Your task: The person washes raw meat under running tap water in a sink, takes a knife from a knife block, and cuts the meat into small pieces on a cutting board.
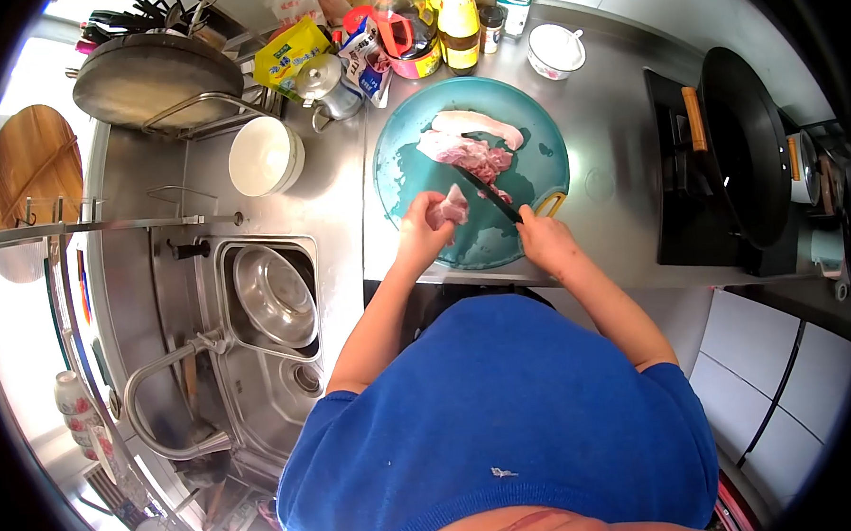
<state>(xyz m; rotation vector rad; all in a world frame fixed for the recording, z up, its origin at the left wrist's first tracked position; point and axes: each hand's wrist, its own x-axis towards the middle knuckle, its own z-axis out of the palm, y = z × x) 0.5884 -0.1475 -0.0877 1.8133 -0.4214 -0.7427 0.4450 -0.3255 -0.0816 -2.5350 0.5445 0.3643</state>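
Note:
Pinched between the fingers of my left hand is a pale pink piece of raw meat, lifted at the near side of the round teal cutting board. My right hand grips a knife with a dark blade, which slants up and left across the board. The blade's tip lies close to the larger chunk of raw meat. Behind that chunk rests a long pale strip of fat or skin. A yellow loop handle shows at the board's right edge, beside my right hand.
A black wok with a wooden handle sits on the stove at right. Bottles, a metal pot and a small white bowl stand behind the board. To the left are a cream bowl and a sink holding a steel basin.

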